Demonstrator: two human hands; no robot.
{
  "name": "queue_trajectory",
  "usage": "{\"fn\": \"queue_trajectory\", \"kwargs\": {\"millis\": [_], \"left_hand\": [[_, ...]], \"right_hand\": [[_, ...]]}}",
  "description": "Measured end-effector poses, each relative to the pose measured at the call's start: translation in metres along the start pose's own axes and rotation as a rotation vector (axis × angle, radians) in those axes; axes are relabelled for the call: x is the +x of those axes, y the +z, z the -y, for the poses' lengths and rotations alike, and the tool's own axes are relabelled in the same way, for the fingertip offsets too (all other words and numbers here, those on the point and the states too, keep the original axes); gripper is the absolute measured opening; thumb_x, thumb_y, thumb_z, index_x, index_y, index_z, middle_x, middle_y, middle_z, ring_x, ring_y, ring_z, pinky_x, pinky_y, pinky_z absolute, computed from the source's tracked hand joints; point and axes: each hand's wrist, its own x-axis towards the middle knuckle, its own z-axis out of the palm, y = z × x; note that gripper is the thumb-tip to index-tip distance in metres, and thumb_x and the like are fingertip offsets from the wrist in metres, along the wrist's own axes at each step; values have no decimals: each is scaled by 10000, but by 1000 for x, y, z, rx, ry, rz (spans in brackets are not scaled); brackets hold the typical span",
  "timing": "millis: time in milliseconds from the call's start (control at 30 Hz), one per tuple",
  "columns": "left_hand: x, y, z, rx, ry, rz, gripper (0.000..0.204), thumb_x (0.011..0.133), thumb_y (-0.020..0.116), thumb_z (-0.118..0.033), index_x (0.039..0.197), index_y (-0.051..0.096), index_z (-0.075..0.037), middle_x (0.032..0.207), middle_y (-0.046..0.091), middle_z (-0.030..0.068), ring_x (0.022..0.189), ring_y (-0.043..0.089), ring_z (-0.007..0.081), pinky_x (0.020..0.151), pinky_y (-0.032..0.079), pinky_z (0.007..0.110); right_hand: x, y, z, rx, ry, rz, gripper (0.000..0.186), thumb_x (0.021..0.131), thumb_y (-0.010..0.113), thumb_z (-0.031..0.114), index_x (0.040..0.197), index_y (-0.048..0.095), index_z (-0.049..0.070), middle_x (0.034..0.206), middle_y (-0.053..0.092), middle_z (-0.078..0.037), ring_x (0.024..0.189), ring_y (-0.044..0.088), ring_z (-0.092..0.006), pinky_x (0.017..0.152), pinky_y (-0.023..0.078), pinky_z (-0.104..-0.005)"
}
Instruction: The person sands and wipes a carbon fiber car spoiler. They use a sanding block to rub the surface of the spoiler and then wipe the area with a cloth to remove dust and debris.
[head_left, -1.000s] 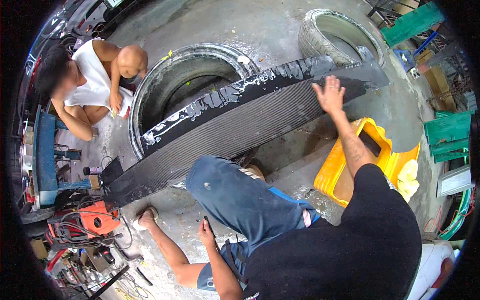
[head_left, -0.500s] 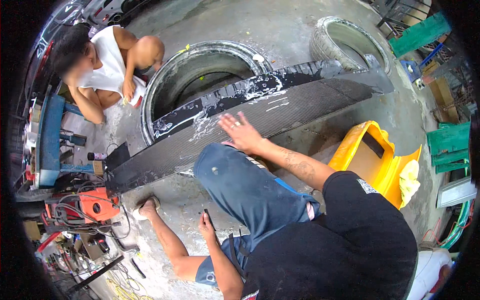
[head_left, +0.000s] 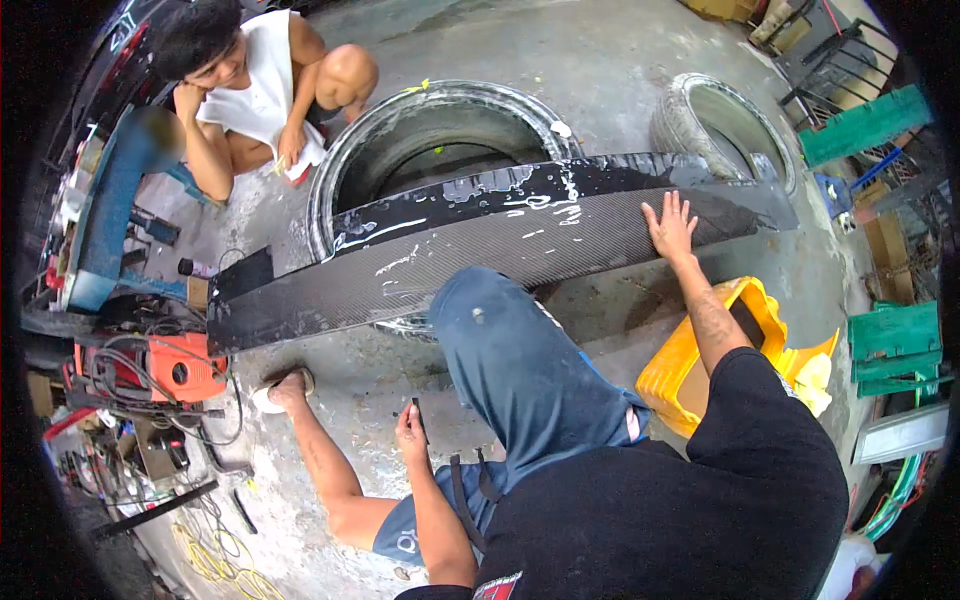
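A long carbon-weave panel (head_left: 480,245), with glossy black edging and whitish wet streaks, lies across a large tire (head_left: 340,185) and reaches a second tire (head_left: 675,130). My right hand (head_left: 672,225) rests palm down on the panel's right part, fingers spread. My left hand (head_left: 410,432) is closed on a thin black strip (head_left: 420,420), held low beside my bent knee (head_left: 490,330); I cannot make out what the strip is.
A person in white (head_left: 260,90) squats at upper left beside a blue metal bench (head_left: 105,240). An orange machine with hoses (head_left: 180,370) and clutter lie left; a yellow plastic container (head_left: 680,390) with cloth is right, green boards (head_left: 890,340) beyond.
My right hand first swept left to the panel's middle, then back to the right end. New white streaks show on the weave. The view has shifted; my left hand still holds the strip.
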Motion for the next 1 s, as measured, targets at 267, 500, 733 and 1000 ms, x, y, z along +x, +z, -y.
{"fn": "queue_trajectory", "kwargs": {"millis": [267,500,733,1000], "left_hand": [[5,-7,17,18,28,-67,432,976,622,-347,1199,660,22,978,714,147,891,659,209,829,509,336],[-1,12,16,-103,10,-111,430,982,606,-348,1198,663,19,1015,706,176,919,664,238,828,511,352],[-1,8,-1,-80,75,-163,460,976,596,-366,1216,650,23,1105,687,234,974,674,328,853,516,391],[19,2,-14,-93,103,-144,444,965,607,-338,1194,653,40,1090,679,250,941,680,348,848,524,393]], "right_hand": [[-96,25,246,216,-823,138,820,982,468,548,1515,277,-45,1605,229,-222,1500,182,-377,1202,137,-557],[-153,62,438,344,-1256,85,869,978,394,619,1483,313,-83,1581,280,-224,1499,191,-362,1211,126,-539],[-175,62,496,259,-1361,115,787,993,394,575,1497,328,-25,1586,294,-185,1484,243,-336,1203,155,-544],[-102,43,373,143,-981,-41,721,976,503,491,1468,369,-18,1562,339,-193,1465,285,-332,1173,181,-568]]}}
